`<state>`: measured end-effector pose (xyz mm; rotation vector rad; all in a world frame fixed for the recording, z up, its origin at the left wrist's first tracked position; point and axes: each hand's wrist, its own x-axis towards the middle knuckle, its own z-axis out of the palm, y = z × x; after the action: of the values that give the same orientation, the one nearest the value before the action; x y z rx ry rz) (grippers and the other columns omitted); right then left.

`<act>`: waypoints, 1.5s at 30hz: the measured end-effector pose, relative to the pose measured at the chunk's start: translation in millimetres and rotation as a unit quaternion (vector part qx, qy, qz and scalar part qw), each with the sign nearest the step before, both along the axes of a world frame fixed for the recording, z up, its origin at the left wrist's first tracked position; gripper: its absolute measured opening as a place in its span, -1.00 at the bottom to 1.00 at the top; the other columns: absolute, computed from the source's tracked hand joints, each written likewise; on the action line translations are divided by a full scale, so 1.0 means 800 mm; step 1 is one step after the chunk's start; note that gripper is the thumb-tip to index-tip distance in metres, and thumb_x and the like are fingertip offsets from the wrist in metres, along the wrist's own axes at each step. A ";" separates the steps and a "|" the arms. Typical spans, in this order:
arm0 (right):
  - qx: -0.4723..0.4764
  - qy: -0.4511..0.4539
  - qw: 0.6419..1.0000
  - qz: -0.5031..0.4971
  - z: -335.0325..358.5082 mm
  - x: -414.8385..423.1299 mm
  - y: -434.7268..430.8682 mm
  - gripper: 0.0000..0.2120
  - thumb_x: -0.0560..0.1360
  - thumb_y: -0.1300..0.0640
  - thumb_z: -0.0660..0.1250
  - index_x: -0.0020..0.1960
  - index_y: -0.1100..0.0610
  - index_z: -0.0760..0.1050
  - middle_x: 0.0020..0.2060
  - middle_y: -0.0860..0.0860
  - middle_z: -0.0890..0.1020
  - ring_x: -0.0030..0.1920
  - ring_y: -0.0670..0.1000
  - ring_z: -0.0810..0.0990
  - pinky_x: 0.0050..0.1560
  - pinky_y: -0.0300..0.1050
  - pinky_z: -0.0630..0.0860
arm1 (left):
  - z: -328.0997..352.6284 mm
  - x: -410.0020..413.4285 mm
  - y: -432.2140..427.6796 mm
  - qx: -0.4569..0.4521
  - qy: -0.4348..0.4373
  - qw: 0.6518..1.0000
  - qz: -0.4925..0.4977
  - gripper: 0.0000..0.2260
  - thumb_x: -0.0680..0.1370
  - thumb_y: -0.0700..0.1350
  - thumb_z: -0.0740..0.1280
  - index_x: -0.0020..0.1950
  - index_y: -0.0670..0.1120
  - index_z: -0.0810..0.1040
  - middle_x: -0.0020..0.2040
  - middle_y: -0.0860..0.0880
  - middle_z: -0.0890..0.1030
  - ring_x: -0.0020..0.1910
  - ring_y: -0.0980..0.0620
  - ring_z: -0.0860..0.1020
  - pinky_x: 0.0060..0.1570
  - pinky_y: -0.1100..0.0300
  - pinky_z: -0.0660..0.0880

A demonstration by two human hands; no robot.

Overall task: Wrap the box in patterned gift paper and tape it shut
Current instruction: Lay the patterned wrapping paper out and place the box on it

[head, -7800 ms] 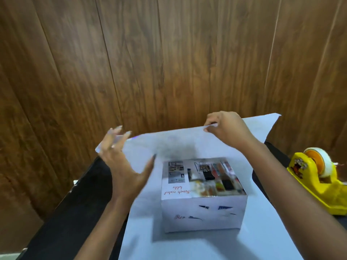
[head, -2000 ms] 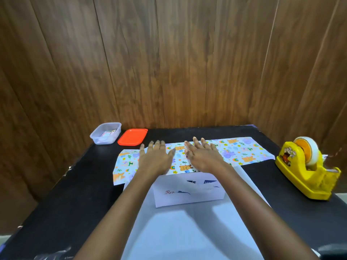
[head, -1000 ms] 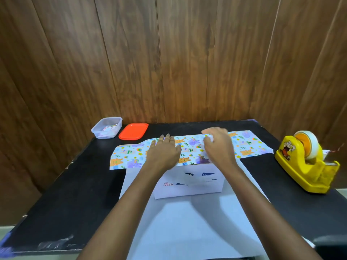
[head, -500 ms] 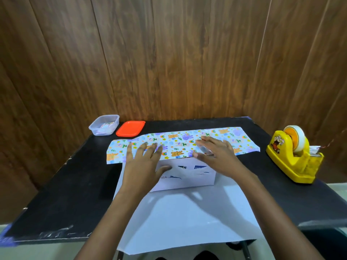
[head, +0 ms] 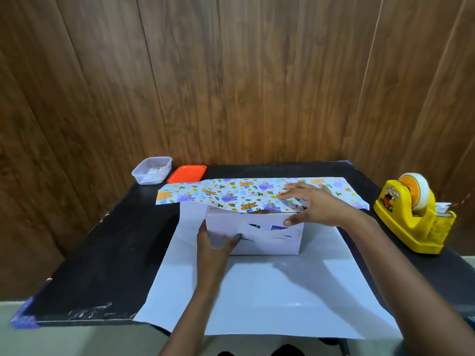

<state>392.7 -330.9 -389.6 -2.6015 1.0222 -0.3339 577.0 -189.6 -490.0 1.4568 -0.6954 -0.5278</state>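
A white box (head: 272, 237) stands mid-table on the white underside of the gift paper (head: 257, 291). The far flap, printed with bears and rainbows (head: 226, 196), is folded toward me over the box's top. My right hand (head: 313, 205) lies on the right part of that flap with fingers spread, its thumb hanging over the box's front top edge. My left hand (head: 213, 242) rests against the box's front-left corner, thumb by the left edge and fingers on the front face. The near part of the sheet lies flat and overhangs the table's front edge.
A yellow tape dispenser (head: 413, 217) with a roll of tape stands at the right of the black table (head: 108, 253). A clear plastic tub (head: 152, 173) and its orange lid (head: 187, 173) sit at the back left. A wood-panel wall is close behind.
My left hand has come off the top flap and dropped to the box's front-left corner. My right hand stays on the patterned flap, shifted slightly right. The view has pulled back.
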 end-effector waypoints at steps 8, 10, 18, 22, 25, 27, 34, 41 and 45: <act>-0.024 0.048 0.998 0.018 0.018 0.006 -0.005 -0.31 0.34 -0.16 0.46 0.41 -0.16 0.28 0.33 -0.12 0.33 0.38 -0.08 0.28 0.47 0.11 -0.16 | 0.003 0.003 -0.007 -0.009 -0.031 0.999 -0.041 -0.37 0.40 -0.10 0.48 0.41 0.09 0.31 0.21 0.19 0.49 0.25 0.16 0.41 0.14 0.31 0.35; -0.021 0.068 0.997 0.014 0.024 0.011 -0.006 -0.22 0.33 -0.19 0.45 0.46 -0.15 0.19 0.29 -0.07 0.33 0.35 -0.04 0.31 0.48 0.11 -0.19 | 0.002 0.005 -0.010 -0.005 -0.021 0.998 -0.057 -0.38 0.41 -0.09 0.48 0.41 0.09 0.31 0.20 0.20 0.49 0.24 0.16 0.42 0.10 0.33 0.33; -0.023 0.123 0.992 0.012 0.031 0.017 -0.011 -0.26 0.31 -0.23 0.45 0.43 -0.15 0.28 0.38 -0.06 0.19 0.42 -0.03 0.20 0.49 0.07 -0.18 | 0.006 0.024 -0.018 0.058 -0.057 0.994 -0.071 -0.52 0.51 -0.05 0.37 0.40 0.12 0.34 0.24 0.09 0.53 0.17 0.03 0.48 0.00 0.22 0.39; -0.018 0.129 0.991 0.016 0.036 0.017 -0.011 -0.28 0.33 -0.17 0.46 0.42 -0.12 0.30 0.45 -0.10 0.15 0.41 0.01 0.22 0.45 0.00 0.03 | 0.011 0.018 -0.017 0.085 -0.088 0.991 -0.058 -0.55 0.53 -0.03 0.33 0.41 0.10 0.35 0.15 0.12 0.51 0.10 0.04 0.49 -0.05 0.27 0.35; -0.021 0.141 0.990 0.022 0.042 0.016 -0.010 -0.30 0.37 -0.11 0.46 0.44 -0.07 0.27 0.45 -0.14 0.20 0.41 0.03 0.24 0.37 -0.09 0.12 | 0.014 0.016 -0.017 0.093 -0.101 0.989 -0.051 -0.55 0.53 -0.02 0.33 0.42 0.10 0.35 0.18 0.12 0.51 0.13 0.06 0.47 -0.04 0.29 0.32; -0.010 0.135 0.991 0.022 0.042 0.014 -0.011 -0.32 0.37 -0.08 0.46 0.43 -0.08 0.28 0.44 -0.17 0.23 0.40 0.02 0.25 0.35 -0.13 0.14 | 0.013 0.019 -0.019 0.105 -0.108 0.987 -0.047 -0.53 0.53 0.01 0.33 0.43 0.10 0.34 0.21 0.10 0.51 0.18 0.04 0.46 -0.04 0.29 0.31; 0.013 0.120 0.993 0.020 0.039 0.012 -0.018 -0.31 0.34 -0.05 0.50 0.40 -0.11 0.31 0.44 -0.21 0.25 0.39 0.02 0.27 0.32 -0.12 0.22 | 0.011 0.026 -0.021 0.142 -0.127 0.981 -0.047 -0.51 0.51 0.08 0.34 0.42 0.08 0.36 0.26 0.02 0.54 0.17 0.00 0.49 -0.16 0.39 0.31; 0.020 0.112 0.993 0.020 0.039 0.015 -0.015 -0.24 0.32 0.00 0.51 0.43 -0.20 0.24 0.41 -0.19 0.31 0.34 0.00 0.36 0.32 -0.08 0.31 | 0.063 0.007 0.013 -0.041 -0.450 0.875 0.176 -0.51 0.41 0.15 0.39 0.15 -0.19 0.49 0.13 -0.16 0.50 0.17 -0.09 0.37 0.11 0.11 0.39; 0.003 0.134 0.991 0.024 0.041 0.016 -0.012 -0.26 0.36 0.03 0.49 0.45 -0.17 0.22 0.45 -0.15 0.26 0.40 0.00 0.30 0.36 -0.09 0.26 | 0.123 0.016 -0.021 -0.096 -0.713 0.694 -0.001 -0.44 0.39 0.17 0.40 0.18 -0.21 0.46 0.17 -0.19 0.52 0.27 -0.18 0.39 0.37 0.09 0.17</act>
<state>405.4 -340.8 -357.0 -2.7104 1.0386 0.0326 590.1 -206.7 -391.7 1.4581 -1.8774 0.8664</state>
